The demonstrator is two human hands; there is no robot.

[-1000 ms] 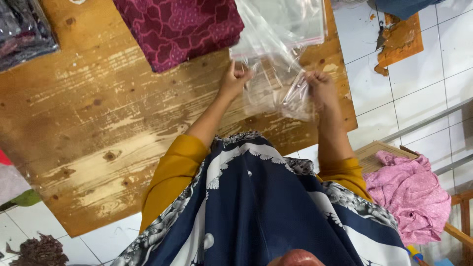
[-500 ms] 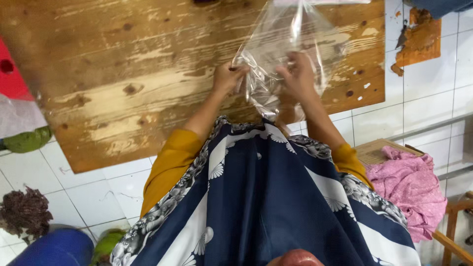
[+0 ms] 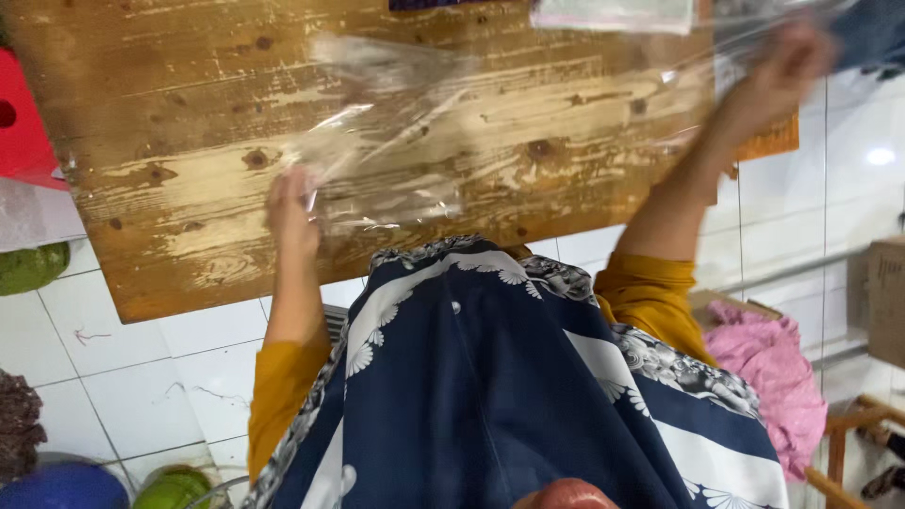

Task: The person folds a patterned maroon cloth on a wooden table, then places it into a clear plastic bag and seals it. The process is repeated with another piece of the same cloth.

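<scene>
A clear plastic bag [image 3: 415,151] is stretched wide over the worn wooden table [image 3: 189,104]. My left hand [image 3: 290,212] pinches the bag's near left corner above the table's front edge. My right hand [image 3: 782,75] is raised at the far right, blurred, gripping the bag's other end. The plastic spans between both hands. I wear yellow sleeves and a dark blue patterned garment [image 3: 500,396].
A pink cloth [image 3: 773,377] lies on a wooden stool at the right. A red item [image 3: 24,123] and a green bundle [image 3: 28,269] sit at the left. A white packet [image 3: 613,14] lies at the table's far edge. White tiled floor surrounds the table.
My hands were together holding the bunched bag; they have moved apart, left hand to the left and right hand up and right, spreading the bag open. The view shifted left.
</scene>
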